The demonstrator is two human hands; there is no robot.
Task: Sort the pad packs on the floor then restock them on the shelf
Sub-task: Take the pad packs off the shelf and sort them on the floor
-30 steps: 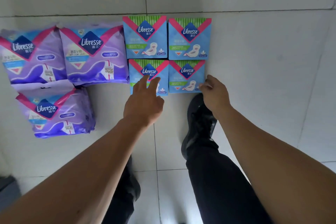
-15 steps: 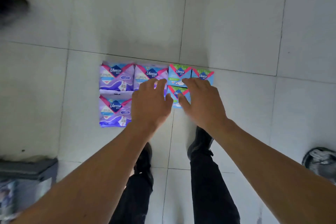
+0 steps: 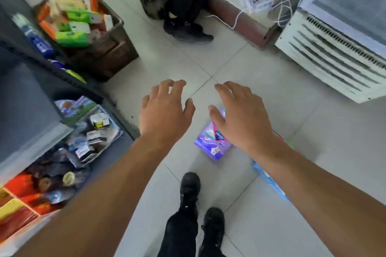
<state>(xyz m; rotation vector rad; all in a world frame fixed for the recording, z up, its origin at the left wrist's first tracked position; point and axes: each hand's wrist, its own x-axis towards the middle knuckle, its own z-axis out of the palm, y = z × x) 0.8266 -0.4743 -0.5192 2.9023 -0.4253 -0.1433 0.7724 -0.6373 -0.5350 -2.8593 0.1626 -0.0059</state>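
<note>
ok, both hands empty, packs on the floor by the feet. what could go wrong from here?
1. The purple pad pack lies just ahead of the person's shoes; a step forward could tread on it.
2. The right forearm hides most of the blue packs, so a blind reach may knock the sorted groups together.
3. The left hand and right hand hold nothing, and the shelf already looks crowded, so restocked packs might not fit.

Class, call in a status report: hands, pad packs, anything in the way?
Left hand and right hand open, no grip. Purple pad pack on floor; blue packs partly hidden. No obstruction visible.
</note>
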